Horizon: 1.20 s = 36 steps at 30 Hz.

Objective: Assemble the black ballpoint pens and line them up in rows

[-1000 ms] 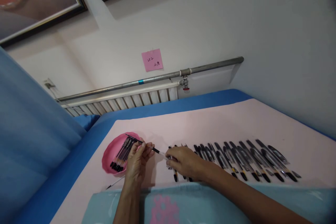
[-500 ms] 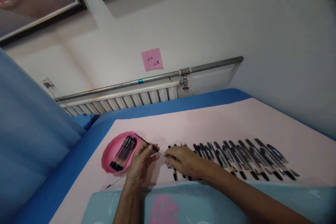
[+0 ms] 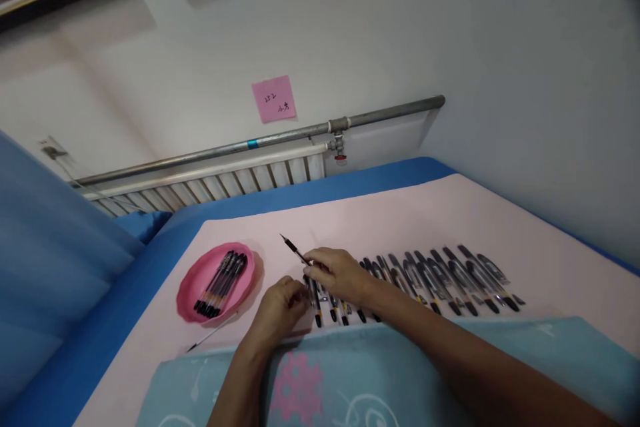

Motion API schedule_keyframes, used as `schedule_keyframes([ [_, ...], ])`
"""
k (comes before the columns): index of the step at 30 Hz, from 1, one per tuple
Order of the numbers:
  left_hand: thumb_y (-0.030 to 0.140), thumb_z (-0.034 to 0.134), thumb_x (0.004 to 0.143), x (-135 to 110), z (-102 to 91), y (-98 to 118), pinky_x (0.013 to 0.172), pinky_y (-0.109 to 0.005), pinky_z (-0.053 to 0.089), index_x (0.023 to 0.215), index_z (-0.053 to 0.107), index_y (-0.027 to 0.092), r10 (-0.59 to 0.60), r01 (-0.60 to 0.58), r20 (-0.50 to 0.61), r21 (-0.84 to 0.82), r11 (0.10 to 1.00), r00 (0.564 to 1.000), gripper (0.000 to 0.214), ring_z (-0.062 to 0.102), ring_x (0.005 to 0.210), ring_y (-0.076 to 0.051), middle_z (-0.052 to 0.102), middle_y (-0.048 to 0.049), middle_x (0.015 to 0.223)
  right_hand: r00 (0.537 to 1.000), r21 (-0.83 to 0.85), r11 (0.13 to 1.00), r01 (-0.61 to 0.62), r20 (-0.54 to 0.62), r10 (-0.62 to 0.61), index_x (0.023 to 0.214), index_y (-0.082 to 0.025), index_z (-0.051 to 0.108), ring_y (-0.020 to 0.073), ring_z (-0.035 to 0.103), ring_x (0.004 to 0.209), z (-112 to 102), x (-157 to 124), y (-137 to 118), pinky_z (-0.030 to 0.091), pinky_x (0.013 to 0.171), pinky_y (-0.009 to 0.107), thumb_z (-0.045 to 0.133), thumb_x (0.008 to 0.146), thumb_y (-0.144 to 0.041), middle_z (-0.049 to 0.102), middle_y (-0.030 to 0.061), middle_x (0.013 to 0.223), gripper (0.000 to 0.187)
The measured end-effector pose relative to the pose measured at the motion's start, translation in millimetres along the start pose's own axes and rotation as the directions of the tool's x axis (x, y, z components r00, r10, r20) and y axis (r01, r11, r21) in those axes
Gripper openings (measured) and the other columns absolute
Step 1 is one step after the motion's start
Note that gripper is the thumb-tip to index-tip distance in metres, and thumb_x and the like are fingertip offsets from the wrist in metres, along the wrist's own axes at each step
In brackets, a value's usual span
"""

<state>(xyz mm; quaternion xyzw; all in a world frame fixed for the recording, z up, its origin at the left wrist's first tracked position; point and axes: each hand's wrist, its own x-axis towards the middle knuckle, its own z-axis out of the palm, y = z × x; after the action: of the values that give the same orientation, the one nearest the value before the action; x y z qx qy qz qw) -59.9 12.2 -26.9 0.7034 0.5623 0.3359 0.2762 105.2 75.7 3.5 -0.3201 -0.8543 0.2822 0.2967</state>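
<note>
My right hand [image 3: 340,273] is closed in a pinch on a thin black pen refill [image 3: 293,249] whose tip points up and to the left. My left hand [image 3: 280,307] lies just below it with its fingers curled. Its fingertips press on a black pen [image 3: 315,303] at the left end of a long row of black pens [image 3: 440,273] on the pink table cover [image 3: 400,220]. To the left, a pink plate [image 3: 200,273] holds several more black pens [image 3: 220,275].
A loose thin refill [image 3: 205,340] lies near the table's front edge, below the plate. A light blue cloth [image 3: 350,380] covers the near edge. Beyond the blue table edge, a radiator [image 3: 210,187] and a grey pipe [image 3: 380,115] run along the wall, with a pink note [image 3: 273,99] above.
The refill has passed from my left hand to my right and now points up-left. My left hand dropped to the row's left end. The view tilted down and shifted.
</note>
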Motion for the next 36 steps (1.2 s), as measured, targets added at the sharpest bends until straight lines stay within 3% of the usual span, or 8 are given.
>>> schedule_keyframes([
  [5, 0.015, 0.053, 0.066, 2, 3.7, -6, 0.058, -0.023, 0.033, 0.077, 0.064, 0.021, -0.125, 0.078, 0.171, 0.257, 0.963, 0.977, 0.016, 0.049, 0.065, -0.013, 0.052, -0.0010, 0.074, 1.000, 0.007, 1.000, 0.009, -0.024, -0.009, 0.090, -0.017, 0.061, 0.0119, 0.051, 0.068, 0, 0, 1, 0.036, 0.063, 0.021, 0.051, 0.079, -0.021, 0.060, 0.0007, 0.074, 0.016],
  [10, 0.014, 0.053, 0.066, 2, 2.5, -4, 0.060, -0.023, 0.033, 0.073, 0.063, 0.021, -0.177, 0.113, 0.204, 0.288, 0.951, 0.963, 0.014, 0.050, 0.067, -0.013, 0.053, -0.0012, 0.075, 1.000, -0.007, 1.000, 0.024, -0.004, -0.024, 0.092, -0.017, 0.061, 0.0121, 0.052, 0.069, 0, 0, 1, 0.036, 0.064, 0.021, 0.050, 0.078, -0.021, 0.060, 0.0010, 0.075, 0.018],
  [14, 0.022, 0.053, 0.071, 0, -7.6, 0, 0.057, -0.024, 0.037, 0.074, 0.061, 0.017, -0.211, 0.213, 0.029, -0.077, 0.974, 0.977, 0.009, 0.050, 0.060, -0.012, 0.056, -0.0018, 0.070, 0.999, -0.054, 0.998, 0.036, 0.022, -0.035, 0.088, -0.017, 0.061, 0.0122, 0.052, 0.069, -2, 0, 1, 0.036, 0.062, 0.021, 0.050, 0.078, -0.020, 0.060, 0.0012, 0.075, 0.015],
  [16, 0.027, 0.056, 0.071, -1, -16.8, 1, 0.055, -0.025, 0.040, 0.078, 0.059, 0.016, -0.289, 0.249, -0.053, -0.380, 0.891, 0.956, 0.013, 0.052, 0.058, -0.012, 0.057, -0.0022, 0.069, 0.996, -0.113, 0.991, 0.067, 0.069, -0.059, 0.085, -0.017, 0.061, 0.0125, 0.052, 0.068, -3, 0, 1, 0.035, 0.061, 0.021, 0.049, 0.079, -0.020, 0.060, 0.0012, 0.074, 0.014],
  [19, 0.027, 0.065, 0.066, 0, -30.2, 0, 0.056, -0.025, 0.044, 0.078, 0.060, 0.014, -0.367, 0.179, -0.128, -0.698, 0.693, 0.922, 0.019, 0.056, 0.061, -0.013, 0.060, -0.0030, 0.072, 0.983, -0.210, 0.967, 0.144, 0.143, -0.115, 0.087, -0.017, 0.061, 0.0145, 0.053, 0.074, -3, -1, 2, 0.035, 0.065, 0.023, 0.048, 0.080, -0.020, 0.062, 0.0032, 0.079, 0.016],
  [25, 0.020, 0.072, 0.059, 1, -38.1, -7, 0.053, -0.021, 0.045, 0.078, 0.064, 0.013, -0.442, 0.060, -0.197, -0.862, 0.504, 0.875, 0.022, 0.056, 0.058, -0.009, 0.062, -0.0022, 0.070, 0.965, -0.319, 0.923, 0.215, 0.217, -0.150, 0.093, -0.017, 0.061, 0.0166, 0.053, 0.079, -3, -1, 2, 0.035, 0.070, 0.026, 0.044, 0.083, -0.022, 0.062, 0.0054, 0.082, 0.020],
  [31, 0.021, 0.072, 0.058, 1, -36.3, -3, 0.053, -0.020, 0.045, 0.075, 0.064, 0.014, -0.450, 0.067, -0.204, -0.854, 0.516, 0.870, 0.020, 0.055, 0.056, -0.008, 0.060, 0.0000, 0.066, 0.959, -0.408, 0.880, 0.243, 0.236, -0.155, 0.088, -0.017, 0.060, 0.0163, 0.053, 0.075, -2, -2, 2, 0.033, 0.068, 0.026, 0.042, 0.086, -0.025, 0.060, 0.0050, 0.078, 0.020],
  [36, 0.025, 0.069, 0.062, -1, -37.9, -5, 0.056, -0.021, 0.042, 0.078, 0.064, 0.014, -0.399, 0.141, -0.206, -0.715, 0.685, 0.893, 0.019, 0.052, 0.053, -0.007, 0.058, 0.0020, 0.061, 0.961, -0.504, 0.827, 0.250, 0.232, -0.150, 0.084, -0.017, 0.060, 0.0167, 0.052, 0.073, -3, -3, 0, 0.031, 0.067, 0.028, 0.042, 0.086, -0.024, 0.059, 0.0059, 0.077, 0.019],
])
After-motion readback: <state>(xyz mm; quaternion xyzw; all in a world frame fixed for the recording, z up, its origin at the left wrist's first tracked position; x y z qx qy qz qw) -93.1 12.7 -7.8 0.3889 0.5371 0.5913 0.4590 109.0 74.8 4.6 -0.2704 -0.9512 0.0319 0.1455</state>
